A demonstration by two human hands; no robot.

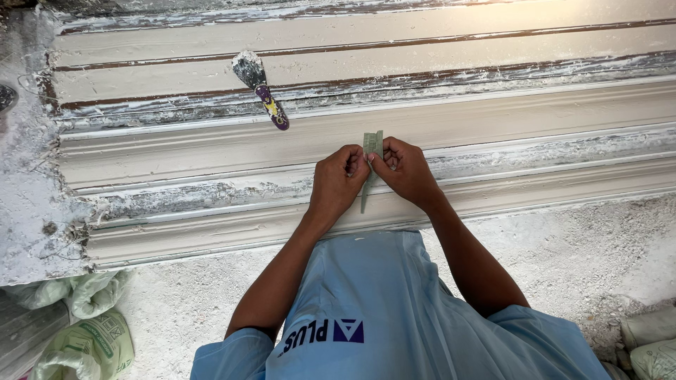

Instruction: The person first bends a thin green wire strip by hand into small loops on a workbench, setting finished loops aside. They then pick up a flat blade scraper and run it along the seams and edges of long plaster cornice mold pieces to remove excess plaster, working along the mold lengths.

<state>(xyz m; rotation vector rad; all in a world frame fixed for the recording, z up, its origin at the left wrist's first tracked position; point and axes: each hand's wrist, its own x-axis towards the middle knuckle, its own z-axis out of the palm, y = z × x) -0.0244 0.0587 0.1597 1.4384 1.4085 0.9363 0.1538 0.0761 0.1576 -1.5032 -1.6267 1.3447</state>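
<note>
Both hands, left hand (pixel 338 181) and right hand (pixel 405 171), pinch a thin green strip (pixel 371 158) in their fingers over a white plaster cornice moulding (pixel 211 151). A plaster-caked putty knife (pixel 260 88) lies well apart, upper left; sacks (pixel 84 331) sit nearby.

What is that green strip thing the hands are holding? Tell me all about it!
The green strip is thin, flat and pale green, maybe folded paper or sanding sheet; its material is unclear. It stands roughly upright over the long white moulding. The left hand and right hand pinch its middle from both sides, its lower end tapering down between them.
</note>
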